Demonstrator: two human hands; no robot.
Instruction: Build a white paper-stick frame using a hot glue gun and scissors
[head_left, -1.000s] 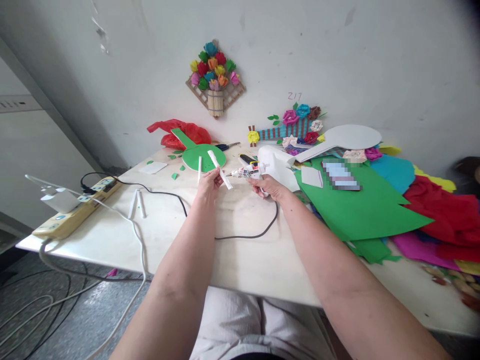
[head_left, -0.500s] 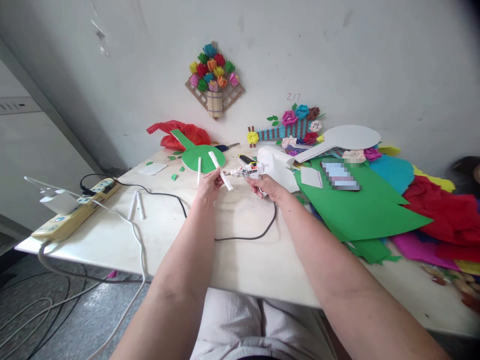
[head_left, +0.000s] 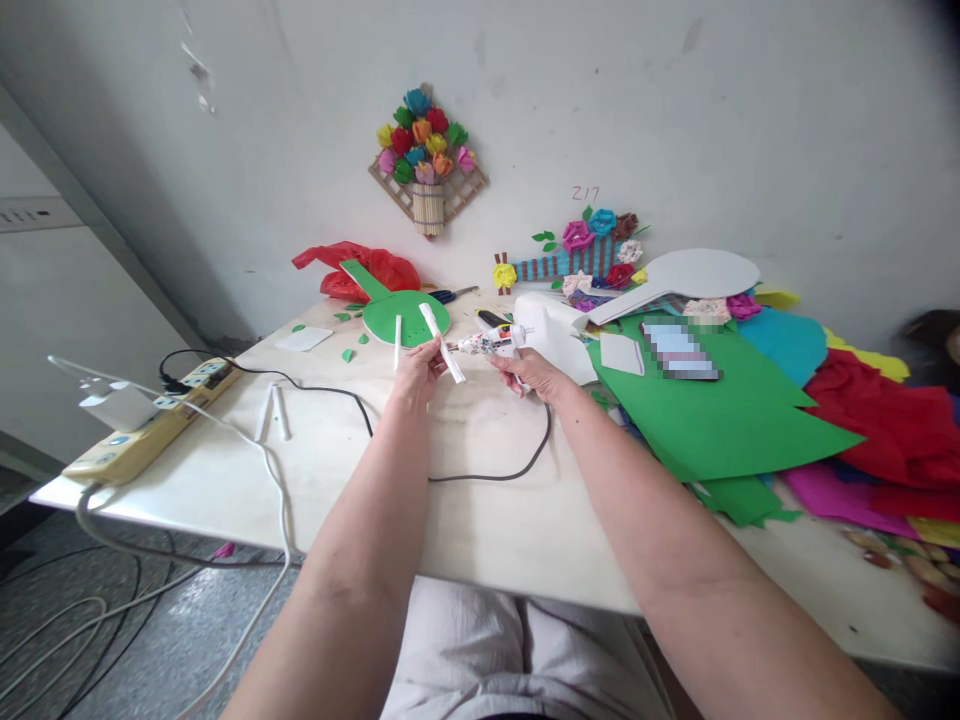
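My left hand (head_left: 421, 368) is closed on a white paper strip (head_left: 442, 343), which is held tilted above the table. My right hand (head_left: 531, 372) grips a glue gun (head_left: 491, 342) with a patterned body. Its nozzle points left and meets the strip or lies just beside it; I cannot tell which. Behind my left hand lies a green paddle-shaped cutout (head_left: 405, 318) with a round body and a straight neck. Another white strip (head_left: 397, 342) stands out against its near edge. The glue gun's black cord (head_left: 517, 474) loops over the table below my hands.
Left are a power strip (head_left: 124, 440) with a white charger (head_left: 116, 408) and two white strips (head_left: 279, 412). Green sheets (head_left: 720, 430), a phone (head_left: 681, 352) and red crepe paper (head_left: 885, 415) lie right. Behind sit a red bag (head_left: 390, 268), scissors (head_left: 455, 295) and a flower-decorated craft (head_left: 577, 260).
Almost nothing differs. Both hands keep their holds on the strip and the glue gun, and the view has shifted very slightly.
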